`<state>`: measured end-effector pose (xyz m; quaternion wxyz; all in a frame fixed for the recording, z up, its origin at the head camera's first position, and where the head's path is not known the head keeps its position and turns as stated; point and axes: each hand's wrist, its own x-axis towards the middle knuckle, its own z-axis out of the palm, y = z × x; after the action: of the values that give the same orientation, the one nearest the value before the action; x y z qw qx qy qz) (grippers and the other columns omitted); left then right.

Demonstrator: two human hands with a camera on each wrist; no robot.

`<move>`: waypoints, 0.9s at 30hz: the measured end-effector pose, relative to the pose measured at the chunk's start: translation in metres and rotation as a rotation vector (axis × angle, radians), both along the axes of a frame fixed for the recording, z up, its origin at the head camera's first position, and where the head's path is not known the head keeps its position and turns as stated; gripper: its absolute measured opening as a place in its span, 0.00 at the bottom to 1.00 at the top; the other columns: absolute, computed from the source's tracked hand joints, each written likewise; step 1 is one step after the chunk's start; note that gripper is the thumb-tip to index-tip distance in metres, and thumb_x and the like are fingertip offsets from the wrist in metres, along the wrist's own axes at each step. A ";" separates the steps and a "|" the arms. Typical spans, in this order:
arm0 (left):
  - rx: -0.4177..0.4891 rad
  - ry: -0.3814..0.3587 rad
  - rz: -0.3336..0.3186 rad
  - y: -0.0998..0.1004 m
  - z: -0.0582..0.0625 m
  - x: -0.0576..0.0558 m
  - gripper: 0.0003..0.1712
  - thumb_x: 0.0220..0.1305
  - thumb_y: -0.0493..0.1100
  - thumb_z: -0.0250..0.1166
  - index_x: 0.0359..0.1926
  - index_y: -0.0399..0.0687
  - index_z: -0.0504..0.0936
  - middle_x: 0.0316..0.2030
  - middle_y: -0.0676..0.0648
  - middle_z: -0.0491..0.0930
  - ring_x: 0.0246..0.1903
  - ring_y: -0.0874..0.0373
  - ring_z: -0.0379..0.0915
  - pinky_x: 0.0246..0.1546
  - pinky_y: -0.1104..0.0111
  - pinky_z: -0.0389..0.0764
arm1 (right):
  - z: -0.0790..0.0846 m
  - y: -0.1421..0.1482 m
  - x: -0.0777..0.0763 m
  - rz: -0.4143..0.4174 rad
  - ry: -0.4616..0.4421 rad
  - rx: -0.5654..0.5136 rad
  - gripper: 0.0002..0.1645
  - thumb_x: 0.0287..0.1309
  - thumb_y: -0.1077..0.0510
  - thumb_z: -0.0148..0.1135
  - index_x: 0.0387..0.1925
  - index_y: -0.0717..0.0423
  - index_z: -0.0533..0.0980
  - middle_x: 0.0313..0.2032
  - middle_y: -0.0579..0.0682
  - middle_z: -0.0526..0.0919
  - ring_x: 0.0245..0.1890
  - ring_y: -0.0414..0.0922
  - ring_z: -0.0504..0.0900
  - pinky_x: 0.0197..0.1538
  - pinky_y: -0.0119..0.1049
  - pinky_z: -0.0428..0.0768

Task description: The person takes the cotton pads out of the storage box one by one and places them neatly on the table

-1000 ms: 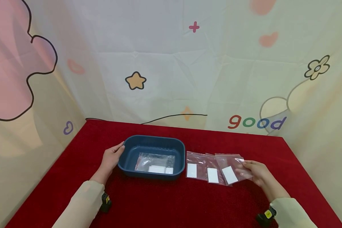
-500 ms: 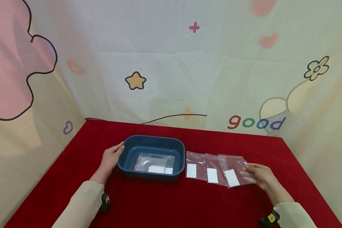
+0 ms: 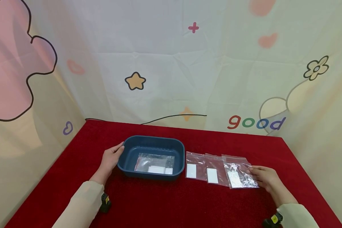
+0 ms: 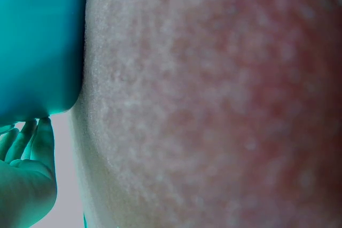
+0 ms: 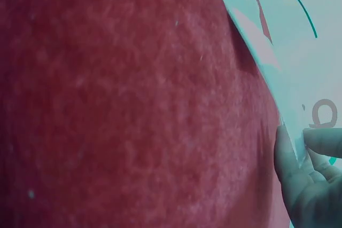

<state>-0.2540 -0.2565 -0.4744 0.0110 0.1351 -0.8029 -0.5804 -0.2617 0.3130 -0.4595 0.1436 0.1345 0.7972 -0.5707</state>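
In the head view, my left hand holds the left end of a dark blue plastic basin; the left wrist view shows its fingers against the basin's outer wall. My right hand pinches the right edge of a clear zip bag with a white card inside. In the right wrist view, thumb and fingers meet at the bag's edge, which tilts up off the cloth. Two similar zip bags with white cards, a middle one and a left one, lie beside it, slightly overlapping.
Inside the basin lie clear zip bags with white cards; how many is hard to tell. A red cloth covers the table. A printed curtain hangs behind and at both sides.
My right hand has moved to the right and slightly nearer, drawing its zip bag away from the middle one and turning it straighter. The left hand and the basin have stayed put.
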 end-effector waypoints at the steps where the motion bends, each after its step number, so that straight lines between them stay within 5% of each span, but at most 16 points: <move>1: 0.002 0.000 0.001 0.000 0.000 0.000 0.28 0.81 0.45 0.51 0.76 0.42 0.64 0.76 0.37 0.62 0.79 0.41 0.54 0.77 0.49 0.65 | -0.001 0.001 0.000 -0.003 -0.001 0.000 0.28 0.74 0.57 0.56 0.61 0.79 0.70 0.29 0.37 0.84 0.30 0.35 0.83 0.36 0.31 0.87; 18: 0.020 -0.003 0.000 0.001 0.001 0.001 0.28 0.81 0.45 0.51 0.76 0.42 0.64 0.76 0.37 0.62 0.79 0.42 0.55 0.76 0.49 0.66 | -0.005 0.008 -0.001 0.018 -0.003 0.128 0.30 0.72 0.58 0.57 0.61 0.82 0.69 0.34 0.46 0.88 0.33 0.38 0.85 0.40 0.39 0.90; 27: 0.024 -0.002 -0.003 0.001 0.001 0.001 0.28 0.81 0.45 0.51 0.76 0.42 0.64 0.76 0.38 0.62 0.79 0.42 0.54 0.77 0.50 0.65 | -0.006 0.010 0.001 0.015 0.010 0.147 0.27 0.70 0.61 0.59 0.59 0.82 0.70 0.31 0.42 0.86 0.31 0.37 0.83 0.36 0.35 0.88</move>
<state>-0.2534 -0.2559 -0.4733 0.0078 0.1344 -0.7961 -0.5901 -0.2611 0.3234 -0.4654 0.1335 0.1360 0.8386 -0.5103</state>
